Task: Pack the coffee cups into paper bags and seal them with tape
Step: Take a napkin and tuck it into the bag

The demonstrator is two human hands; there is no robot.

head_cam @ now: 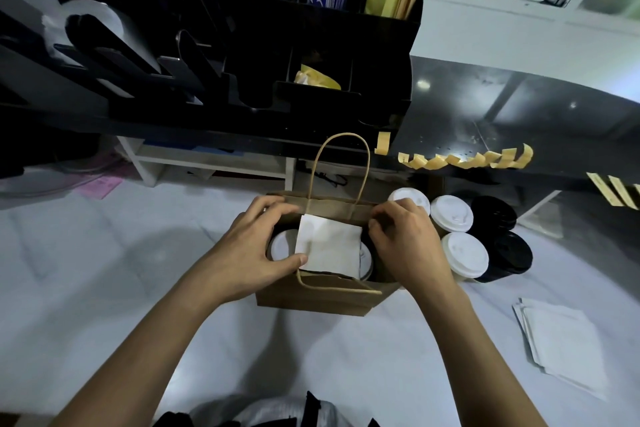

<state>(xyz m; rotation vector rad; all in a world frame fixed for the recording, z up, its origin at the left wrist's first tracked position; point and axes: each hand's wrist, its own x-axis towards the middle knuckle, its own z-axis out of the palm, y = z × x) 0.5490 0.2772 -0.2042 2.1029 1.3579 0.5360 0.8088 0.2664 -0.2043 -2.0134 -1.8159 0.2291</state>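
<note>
Far left: white desk [86,288], bare near the arms. Left hand [256,246] at the left side of the bag [311,298], fingers curled over the far rim, thumb pressing the near-left corner of a white napkin [329,246]. Napkin flat on top of the cups inside, one white lid [282,246] showing to its left, another peeking out at its right edge. Far handle [341,163] upright; near handle folded down over the front wall. Right hand [401,239] at the right side of the mouth, fingers bent and pinching the far rim there.

Probably the closing step: cups in, napkin on, mouth not yet folded. Best done by keeping the napkin level and tucked below the rim, drawing both walls together evenly, creasing once without pressing down on the lids.

Further right: four spare cups [464,236] beside the bag, two white-lidded, two black. Above them, tape strips [464,159] pre-cut along the black counter edge, within reach for sealing. Far right: napkin stack [561,340] on the desk.
</note>
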